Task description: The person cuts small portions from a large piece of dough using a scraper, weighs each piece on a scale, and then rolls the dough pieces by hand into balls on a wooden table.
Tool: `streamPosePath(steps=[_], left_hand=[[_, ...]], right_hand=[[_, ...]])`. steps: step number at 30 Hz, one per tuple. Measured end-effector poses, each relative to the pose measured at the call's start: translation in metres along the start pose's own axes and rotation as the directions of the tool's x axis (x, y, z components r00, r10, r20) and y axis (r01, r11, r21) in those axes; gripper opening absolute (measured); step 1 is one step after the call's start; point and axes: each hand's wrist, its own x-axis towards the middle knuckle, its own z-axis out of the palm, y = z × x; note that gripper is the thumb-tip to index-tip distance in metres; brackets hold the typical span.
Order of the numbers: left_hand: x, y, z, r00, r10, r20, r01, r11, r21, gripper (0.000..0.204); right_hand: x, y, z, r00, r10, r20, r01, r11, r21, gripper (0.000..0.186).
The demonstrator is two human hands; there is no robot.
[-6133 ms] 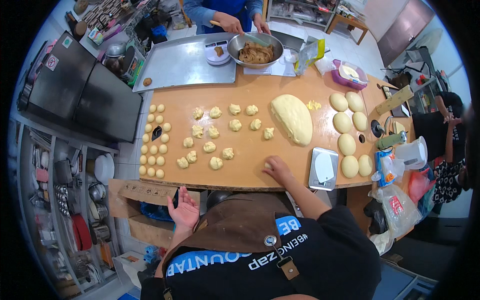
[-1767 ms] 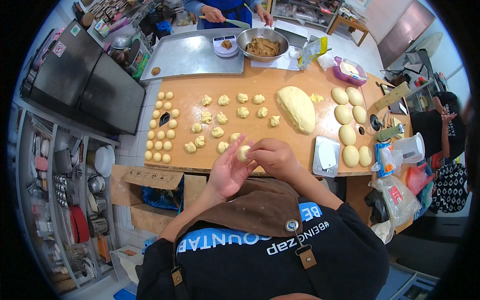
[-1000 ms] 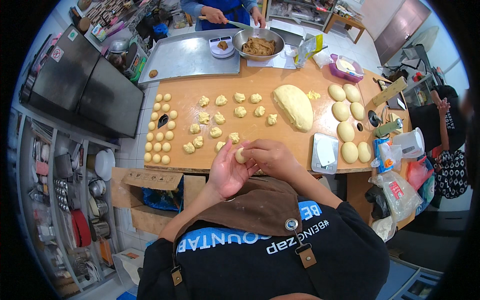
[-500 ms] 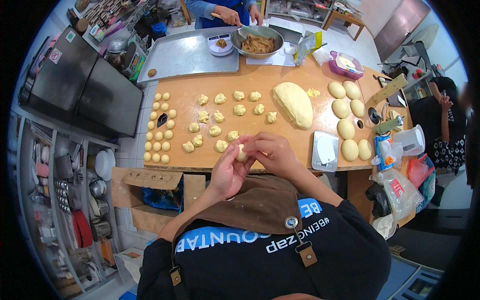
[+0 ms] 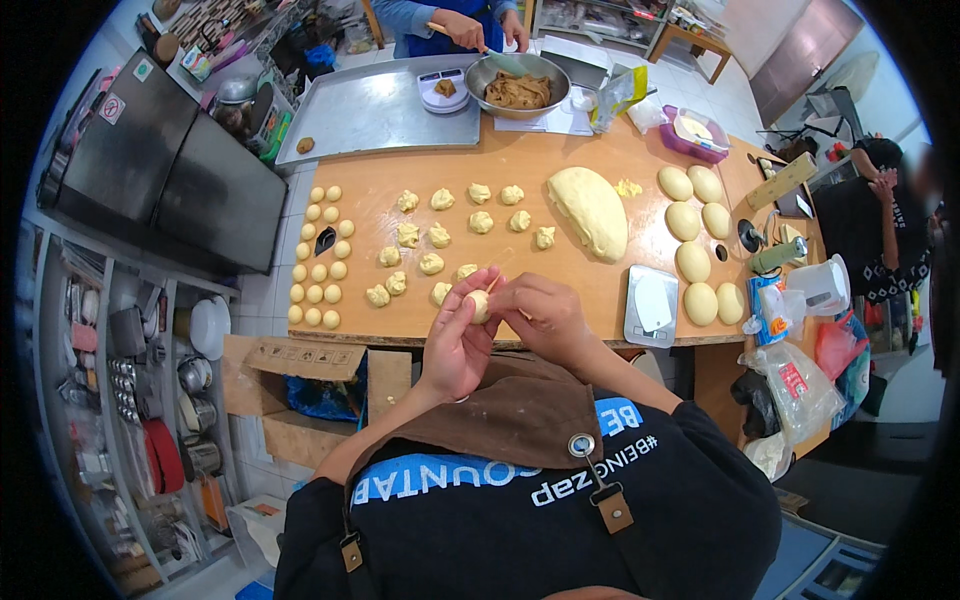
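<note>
Here, hands grasping dough ball at wood-toned table; tiled floor, dark fridge left.

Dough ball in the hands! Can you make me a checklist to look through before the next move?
1. Dough ball held by the left hand: ok, it sits between thumb and fingers.
2. Right hand close by: ok, its fingertips are at the ball's right side.
3. Right hand pinching the ball: cannot tell, too small to see.
4. Ball smooth all over: cannot tell, fingers hide part.
5. Rough lumps on the table all smooth: not ok, they look bumpy.
6. Big dough piece apart from the scale: ok, there's a gap.
</note>
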Motion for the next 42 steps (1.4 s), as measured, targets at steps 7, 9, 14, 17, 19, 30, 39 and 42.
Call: streamPosePath(steps=[7,9,14,17,19,30,39,42], left_hand=[[-0.001,0.004,0.001,0.999,0.041,0.026,-0.042,0.999,0.012,0.039],[0.002,0.009,0.005,0.998,-0.043,-0.044,0.042,0.998,-0.035,0.040],[0.007,0.013,-0.011,0.927,-0.355,0.124,0.376,0.863,-0.337,0.043],[0.008,0.007,-0.020,0.972,-0.232,0.045,0.236,0.941,-0.242,0.051],[0.008,0.005,-0.017,0.975,-0.220,-0.015,0.213,0.959,-0.187,0.049],[0.002,0.007,-0.002,0.996,-0.066,-0.066,0.074,0.989,0.128,0.038],[0.002,0.000,-0.009,0.997,0.051,-0.064,-0.045,0.995,0.094,0.034],[0.005,-0.003,-0.011,0.997,0.022,-0.078,-0.006,0.980,0.199,0.039]], right_hand=[[0.004,-0.003,-0.002,0.994,0.106,0.029,-0.109,0.986,0.130,0.018],[0.002,0.001,-0.001,0.992,0.113,0.055,-0.118,0.989,0.093,0.017],[0.004,0.006,0.001,0.991,-0.005,0.133,0.014,0.998,-0.064,0.024],[0.002,0.013,0.008,0.989,-0.085,0.120,0.099,0.988,-0.117,0.026],[0.002,0.012,0.007,0.991,-0.073,0.116,0.084,0.992,-0.092,0.026],[0.004,0.004,0.002,0.990,0.110,0.090,-0.116,0.991,0.061,0.015],[0.004,0.003,0.014,0.996,0.091,-0.024,-0.088,0.991,0.103,0.022],[0.000,0.007,0.016,0.976,0.219,0.008,-0.218,0.967,0.130,0.023]])
